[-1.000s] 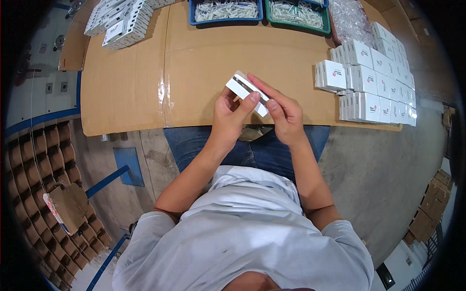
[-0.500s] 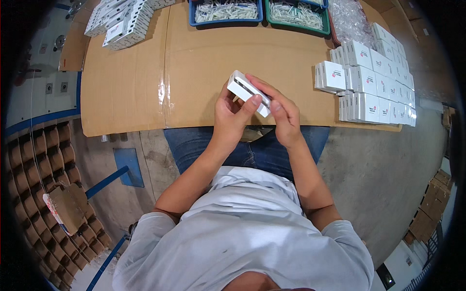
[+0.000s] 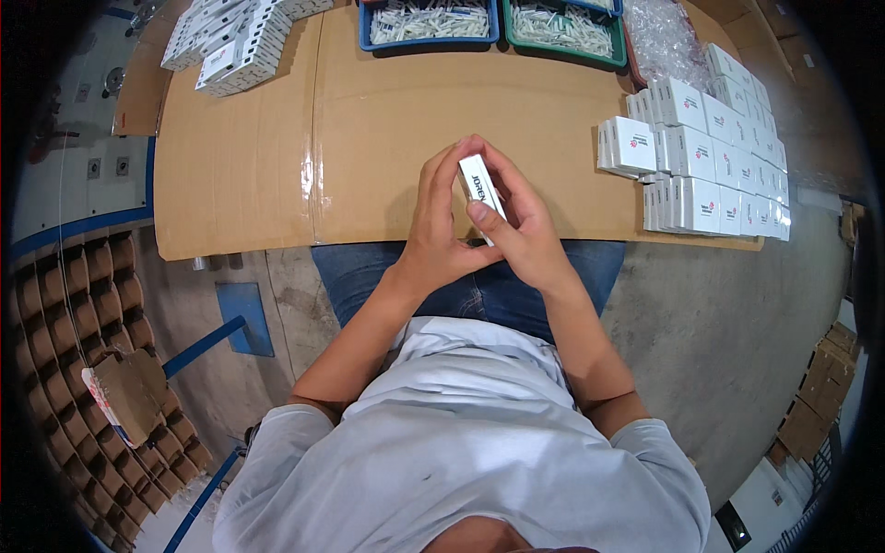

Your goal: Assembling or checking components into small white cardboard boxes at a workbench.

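Note:
A small white box (image 3: 477,177) with dark printing on its narrow side stands on edge between my two hands, above the near part of the table. My left hand (image 3: 431,217) is wrapped along the box's left side, with its fingertips at the far end. Around the right side curls my right hand (image 3: 527,235), its thumb lying across the printed side and its fingers reaching round the far end. My palms and fingers hide most of the box's larger faces.
Cardboard covers the table (image 3: 240,175). Stacked white boxes (image 3: 701,152) stand at the right, and more patterned white boxes (image 3: 241,60) at the far left. A blue tray (image 3: 429,44) and a green tray (image 3: 567,57) of small white pieces sit at the back, beside clear plastic packets (image 3: 666,41).
The box has been turned in my hands: its open-looking dark slot no longer shows, and the printed narrow side faces up. Both hands have closed further around it.

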### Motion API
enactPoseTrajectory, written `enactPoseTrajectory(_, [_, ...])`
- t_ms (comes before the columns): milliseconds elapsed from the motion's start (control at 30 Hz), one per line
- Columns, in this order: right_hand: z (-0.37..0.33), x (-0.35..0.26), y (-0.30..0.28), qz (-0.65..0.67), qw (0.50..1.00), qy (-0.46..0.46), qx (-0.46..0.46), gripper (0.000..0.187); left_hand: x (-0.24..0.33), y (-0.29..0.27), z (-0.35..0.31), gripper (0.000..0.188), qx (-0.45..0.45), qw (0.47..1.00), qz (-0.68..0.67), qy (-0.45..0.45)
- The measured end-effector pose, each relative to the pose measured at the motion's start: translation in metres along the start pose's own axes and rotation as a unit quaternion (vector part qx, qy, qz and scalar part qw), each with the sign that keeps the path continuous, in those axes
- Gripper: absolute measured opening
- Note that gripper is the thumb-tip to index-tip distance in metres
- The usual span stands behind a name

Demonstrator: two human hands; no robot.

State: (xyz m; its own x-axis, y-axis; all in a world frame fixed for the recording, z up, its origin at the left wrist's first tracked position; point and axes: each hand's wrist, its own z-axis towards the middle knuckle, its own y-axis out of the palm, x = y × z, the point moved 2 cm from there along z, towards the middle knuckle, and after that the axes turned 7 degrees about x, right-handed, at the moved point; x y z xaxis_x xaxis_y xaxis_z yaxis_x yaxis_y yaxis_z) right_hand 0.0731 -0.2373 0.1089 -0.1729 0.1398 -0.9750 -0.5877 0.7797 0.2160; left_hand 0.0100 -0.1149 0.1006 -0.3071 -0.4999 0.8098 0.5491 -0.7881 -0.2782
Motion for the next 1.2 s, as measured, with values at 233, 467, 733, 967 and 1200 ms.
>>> enactPoseTrajectory(233, [-0.005,-0.009,0.004,0.009,0.999,0.019,-0.035,0.066,-0.014,-0.014,0.002,0.098,0.003,1.000,-0.006,0.025])
enactPoseTrajectory(467, [-0.014,-0.008,0.010,-0.009,0.996,0.032,-0.077,0.058,-0.020,-0.015,-0.009,0.102,0.023,0.995,0.008,0.099])
enactPoseTrajectory(733, [-0.020,-0.016,0.018,0.004,0.996,0.030,-0.085,0.056,-0.021,-0.023,-0.014,0.104,0.029,0.991,-0.006,0.131])
enactPoseTrajectory(967, [-0.024,-0.016,0.022,-0.003,0.996,0.040,-0.080,0.050,-0.018,-0.025,-0.020,0.103,0.052,0.986,0.030,0.154])
enactPoseTrajectory(1200, [-0.026,-0.017,0.023,0.003,0.996,0.035,-0.082,0.047,-0.014,-0.026,-0.021,0.101,0.058,0.980,0.056,0.183])
